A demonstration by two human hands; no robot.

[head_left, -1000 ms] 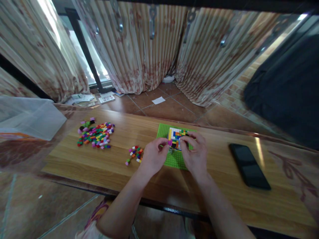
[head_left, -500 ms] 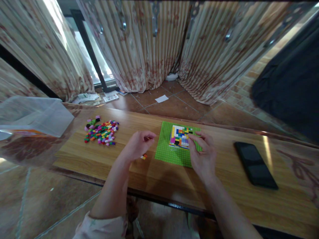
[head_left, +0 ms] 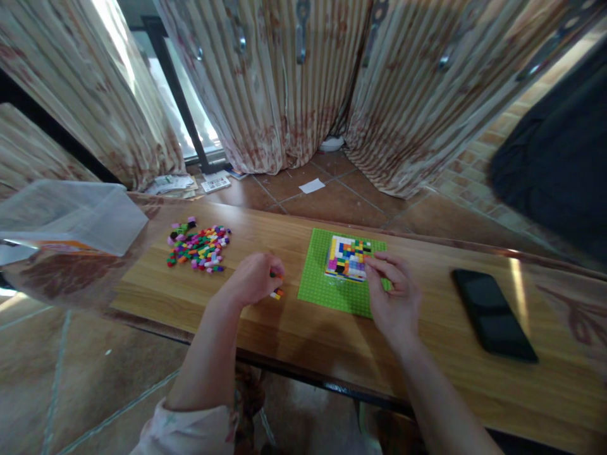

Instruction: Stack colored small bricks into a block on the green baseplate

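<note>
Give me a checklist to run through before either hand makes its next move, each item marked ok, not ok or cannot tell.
1. Left hand at the small group of bricks: ok, it hovers or rests right by them, hiding some.
2. Brick firmly held in the left hand: cannot tell, the fingers are curled and blurred.
3. Right hand at the brick build: ok, fingertips are at its right side.
4. Green board lying flat on the table: ok.
5. Big brick pile apart from the board: ok, well to its left.
6. Phone off the board: ok, lying to its right.
</note>
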